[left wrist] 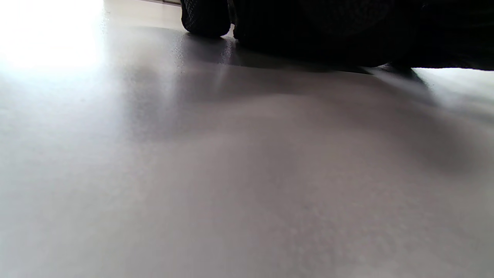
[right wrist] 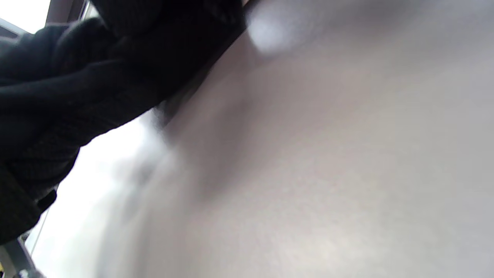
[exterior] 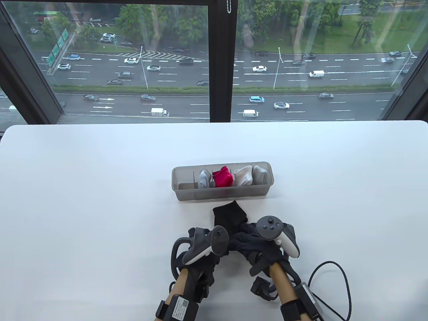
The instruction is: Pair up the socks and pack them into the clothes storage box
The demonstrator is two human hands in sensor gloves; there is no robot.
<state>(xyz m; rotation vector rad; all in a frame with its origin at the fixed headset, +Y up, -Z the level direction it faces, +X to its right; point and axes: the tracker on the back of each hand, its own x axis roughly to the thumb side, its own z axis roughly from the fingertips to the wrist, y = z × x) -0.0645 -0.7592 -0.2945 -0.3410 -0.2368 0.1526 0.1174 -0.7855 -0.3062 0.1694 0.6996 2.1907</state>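
We work last pair: black socks point(exterior: 230, 217) on tabletop point(exterior: 100, 200) just before storage box point(exterior: 222, 194). Left hand point(exterior: 200, 247), right hand point(exterior: 267, 244) meet on them; grip hidden, cannot tell. Next: fold, drop into free left compartment.

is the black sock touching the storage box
Apart. The table view shows a thin strip of white table between the tip of the black sock and the near wall of the storage box. The wrist views do not show the box.
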